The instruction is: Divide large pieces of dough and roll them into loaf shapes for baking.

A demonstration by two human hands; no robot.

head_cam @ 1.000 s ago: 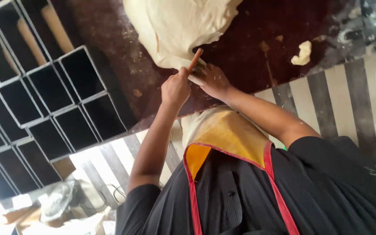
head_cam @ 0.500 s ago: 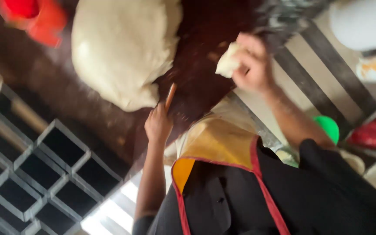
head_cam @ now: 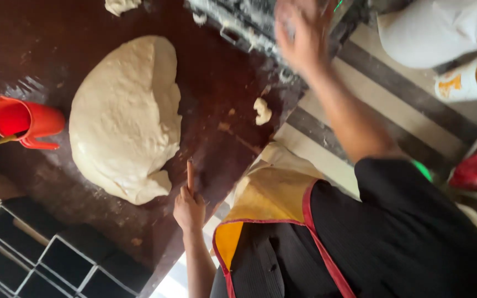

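Left hand [head_cam: 189,209] clenched round a thin wooden-handled tool [head_cam: 190,175], just beside the big pale dough mound [head_cam: 125,118] on the dark floured worktop [head_cam: 216,83]. Right hand [head_cam: 303,33] raised, blurred; grip unclear. Red plastic cup [head_cam: 23,121] nearby; striped floor [head_cam: 371,94] below.

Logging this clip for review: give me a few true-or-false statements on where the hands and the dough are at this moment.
1. The large pale mound of dough lies on the dark brown worktop. True.
2. The left hand grips a thin brownish stick-like tool. True.
3. The red plastic cup stands on top of the dough. False: it sits beside it on the worktop.
4. The right hand presses into the large mound. False: it is raised, blurred, well away from it.
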